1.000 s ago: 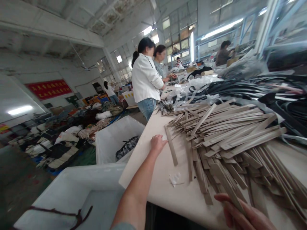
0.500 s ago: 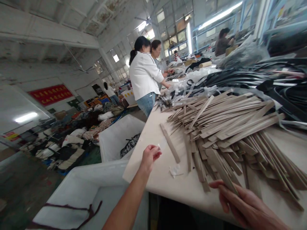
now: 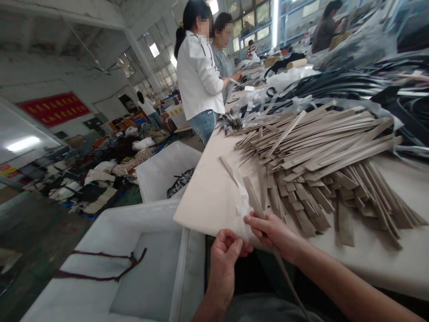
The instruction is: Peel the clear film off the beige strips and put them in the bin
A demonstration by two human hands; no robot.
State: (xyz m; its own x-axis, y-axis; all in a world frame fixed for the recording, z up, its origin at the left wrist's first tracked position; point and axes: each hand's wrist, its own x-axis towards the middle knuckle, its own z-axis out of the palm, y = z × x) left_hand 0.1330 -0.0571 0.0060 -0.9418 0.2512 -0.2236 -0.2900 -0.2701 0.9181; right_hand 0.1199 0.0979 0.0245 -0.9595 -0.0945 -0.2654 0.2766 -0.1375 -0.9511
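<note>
Taupe strip (image 3: 254, 197) is grasped in the right grip (image 3: 275, 230), slanting across the near edge of the bench (image 3: 206, 194); the left grip (image 3: 225, 257) pinches white film (image 3: 244, 203) just beside it. Open room runs from the film to the bench's left edge; a strip pile (image 3: 321, 152) crowds the right.

Bare left hand (image 3: 225, 259), bare right hand (image 3: 270, 229), uncovered slender forearms (image 3: 348, 284), dark grey clothing (image 3: 268, 309) below

Worn on the head, the single camera looks forward and down across the nearby table (image 3: 208, 192).
</note>
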